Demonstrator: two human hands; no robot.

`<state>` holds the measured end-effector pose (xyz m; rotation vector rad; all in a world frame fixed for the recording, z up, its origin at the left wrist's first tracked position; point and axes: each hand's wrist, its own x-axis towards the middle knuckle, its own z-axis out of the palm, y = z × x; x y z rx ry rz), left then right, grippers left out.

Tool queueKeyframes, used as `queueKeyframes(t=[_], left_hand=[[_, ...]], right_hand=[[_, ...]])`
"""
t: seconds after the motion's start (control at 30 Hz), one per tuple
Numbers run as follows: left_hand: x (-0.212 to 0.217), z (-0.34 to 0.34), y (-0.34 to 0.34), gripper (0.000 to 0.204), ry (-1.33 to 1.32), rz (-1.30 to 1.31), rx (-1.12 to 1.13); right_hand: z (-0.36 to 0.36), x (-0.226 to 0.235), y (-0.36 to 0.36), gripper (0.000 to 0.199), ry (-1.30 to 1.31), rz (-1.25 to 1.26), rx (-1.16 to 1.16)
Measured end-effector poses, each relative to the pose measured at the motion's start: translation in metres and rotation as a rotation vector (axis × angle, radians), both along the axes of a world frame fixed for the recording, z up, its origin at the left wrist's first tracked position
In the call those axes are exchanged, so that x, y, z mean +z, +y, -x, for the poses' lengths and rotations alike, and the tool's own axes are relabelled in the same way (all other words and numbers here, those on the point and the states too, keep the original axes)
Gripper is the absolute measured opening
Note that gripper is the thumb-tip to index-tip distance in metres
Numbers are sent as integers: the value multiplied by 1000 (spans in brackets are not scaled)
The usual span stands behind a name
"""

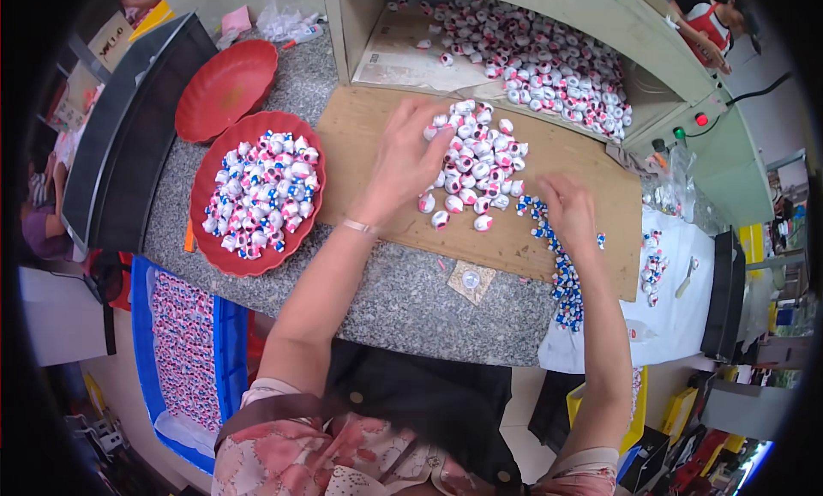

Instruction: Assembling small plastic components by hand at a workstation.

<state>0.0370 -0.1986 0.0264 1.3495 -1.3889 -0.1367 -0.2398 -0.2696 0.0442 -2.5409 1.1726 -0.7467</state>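
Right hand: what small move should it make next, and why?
Probably have the right hand pinch one small blue-and-white piece: it is beside the pile of small blue-and-white pieces, the left hand is at the pink-and-white pieces, and the filled red bowl shows both colours. Whether it already holds one is unclear.

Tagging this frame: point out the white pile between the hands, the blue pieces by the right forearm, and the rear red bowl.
White pile (480, 168): head view, middle.
Blue pieces (567, 294): head view, strip's lower half.
Rear red bowl (227, 93): head view, inside.
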Motion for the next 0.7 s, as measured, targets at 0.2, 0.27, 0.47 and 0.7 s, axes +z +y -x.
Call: queueKeyframes(t=[0.2, 0.27, 0.47, 0.7], left_hand=[[-3, 28, 102, 19, -148, -401, -195], [-13, 39, 104, 23, -232, -264, -157], [-27, 50, 83, 27, -293, -225, -166], [-19, 34, 110, 27, 850, -489, -600]], right_hand=[[-8, -20, 35, 18, 222, 22, 33], [-16, -23, 30, 17, 300, 40, 50], [-21, -11, 32, 23, 173, 29, 37], [19, -2, 77, 18, 59, -43, 31]])
